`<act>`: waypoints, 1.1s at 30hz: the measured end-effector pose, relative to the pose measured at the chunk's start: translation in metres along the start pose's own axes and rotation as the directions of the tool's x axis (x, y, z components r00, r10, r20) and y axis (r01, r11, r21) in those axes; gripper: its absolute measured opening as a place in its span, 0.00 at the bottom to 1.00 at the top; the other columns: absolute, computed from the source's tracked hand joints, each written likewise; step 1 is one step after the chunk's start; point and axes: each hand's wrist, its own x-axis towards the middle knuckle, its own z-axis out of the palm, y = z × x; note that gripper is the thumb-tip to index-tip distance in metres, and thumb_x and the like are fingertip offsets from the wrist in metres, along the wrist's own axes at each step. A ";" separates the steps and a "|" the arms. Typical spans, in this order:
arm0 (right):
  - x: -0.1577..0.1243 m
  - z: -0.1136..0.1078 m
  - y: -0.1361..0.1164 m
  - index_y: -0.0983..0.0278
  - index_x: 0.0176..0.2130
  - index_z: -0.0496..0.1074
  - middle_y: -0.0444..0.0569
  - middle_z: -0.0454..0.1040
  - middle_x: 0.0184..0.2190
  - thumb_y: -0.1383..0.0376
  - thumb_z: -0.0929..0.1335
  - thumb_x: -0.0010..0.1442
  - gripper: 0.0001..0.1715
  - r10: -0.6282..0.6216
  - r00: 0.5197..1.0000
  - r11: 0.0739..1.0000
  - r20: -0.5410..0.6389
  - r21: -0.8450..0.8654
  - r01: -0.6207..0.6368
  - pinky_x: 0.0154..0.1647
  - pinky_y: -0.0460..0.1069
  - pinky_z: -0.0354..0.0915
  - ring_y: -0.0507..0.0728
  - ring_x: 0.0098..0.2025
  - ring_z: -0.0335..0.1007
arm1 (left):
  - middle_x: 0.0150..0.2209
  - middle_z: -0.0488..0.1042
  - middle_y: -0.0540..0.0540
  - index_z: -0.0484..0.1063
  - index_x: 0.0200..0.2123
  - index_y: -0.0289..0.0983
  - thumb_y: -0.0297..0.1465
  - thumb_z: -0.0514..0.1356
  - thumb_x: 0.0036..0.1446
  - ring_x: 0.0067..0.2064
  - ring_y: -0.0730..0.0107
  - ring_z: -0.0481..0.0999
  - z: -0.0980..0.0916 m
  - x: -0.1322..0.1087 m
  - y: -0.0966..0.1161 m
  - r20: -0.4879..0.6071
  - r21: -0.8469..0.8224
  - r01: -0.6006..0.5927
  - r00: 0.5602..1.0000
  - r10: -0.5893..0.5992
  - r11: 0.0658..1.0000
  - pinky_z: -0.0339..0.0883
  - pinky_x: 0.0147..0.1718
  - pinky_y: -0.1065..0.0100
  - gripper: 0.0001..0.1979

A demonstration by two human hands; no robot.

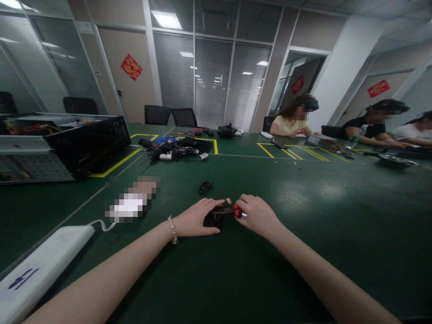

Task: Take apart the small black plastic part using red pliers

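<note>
My left hand [199,218] is curved round a small black part [213,221] on the green table [256,279], its thumb and fingers on either side. My right hand [254,213] is closed on the red handles of pliers [239,211]. The dark jaws of the pliers reach left over the black part, close to my left fingers. Just beyond the jaws lies a small pale piece [228,201]. A black clump [205,187] sits farther forward on the table. What the jaws touch is too small to tell.
An opened computer case [91,144] stands at the left. A white power strip [50,265] lies near my left forearm. Tools and black parts [178,148] are heaped ahead, with a black pouch [227,130] behind them. Several people sit at the far right.
</note>
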 end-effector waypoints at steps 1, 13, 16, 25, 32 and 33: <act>0.000 0.000 0.000 0.65 0.36 0.69 0.49 0.68 0.34 0.63 0.65 0.51 0.11 0.000 1.000 1.000 0.000 0.000 0.000 0.34 0.47 0.59 0.53 0.34 0.63 | 0.53 0.60 0.43 0.47 0.59 0.43 0.40 0.61 0.47 0.52 0.58 0.61 0.000 0.000 0.000 0.000 -0.001 0.004 1.000 -0.004 1.000 0.57 0.49 0.56 0.38; 0.000 0.000 -0.001 0.65 0.36 0.70 0.50 0.68 0.34 0.63 0.65 0.51 0.12 0.010 1.000 1.000 -0.007 -0.009 -0.010 0.35 0.48 0.59 0.54 0.34 0.64 | 0.53 0.60 0.44 0.46 0.59 0.45 0.41 0.61 0.48 0.52 0.58 0.61 0.000 0.001 0.000 0.011 -0.012 0.008 1.000 -0.008 1.000 0.57 0.49 0.56 0.38; 0.000 0.000 -0.001 0.65 0.36 0.69 0.50 0.68 0.34 0.63 0.65 0.51 0.12 0.010 1.000 1.000 -0.013 -0.003 -0.011 0.35 0.48 0.59 0.54 0.34 0.64 | 0.53 0.60 0.43 0.46 0.59 0.45 0.41 0.61 0.48 0.51 0.57 0.61 0.000 0.001 0.000 0.005 -0.015 0.016 1.000 -0.016 1.000 0.58 0.48 0.56 0.38; 0.000 -0.003 0.001 0.65 0.36 0.70 0.50 0.68 0.34 0.63 0.65 0.51 0.12 0.002 1.000 1.000 0.003 0.005 -0.002 0.35 0.48 0.60 0.54 0.34 0.64 | 0.53 0.60 0.43 0.47 0.59 0.45 0.40 0.61 0.47 0.51 0.57 0.61 -0.001 0.001 0.001 0.003 -0.012 0.005 1.000 -0.005 1.000 0.57 0.49 0.56 0.38; 0.000 -0.001 -0.001 0.65 0.36 0.69 0.50 0.68 0.34 0.63 0.65 0.50 0.11 0.007 1.000 1.000 -0.005 0.000 -0.007 0.34 0.47 0.59 0.53 0.34 0.64 | 0.54 0.60 0.43 0.46 0.59 0.45 0.41 0.61 0.48 0.52 0.57 0.61 0.000 0.001 0.000 0.008 -0.020 0.013 1.000 -0.012 1.000 0.57 0.48 0.56 0.38; 0.000 0.000 -0.001 0.65 0.35 0.69 0.49 0.68 0.34 0.63 0.65 0.50 0.11 0.008 1.000 1.000 -0.007 0.003 -0.008 0.34 0.47 0.59 0.54 0.34 0.64 | 0.53 0.60 0.44 0.46 0.59 0.45 0.41 0.61 0.48 0.52 0.57 0.61 0.000 0.001 0.000 0.008 -0.019 0.013 1.000 -0.013 1.000 0.57 0.48 0.56 0.38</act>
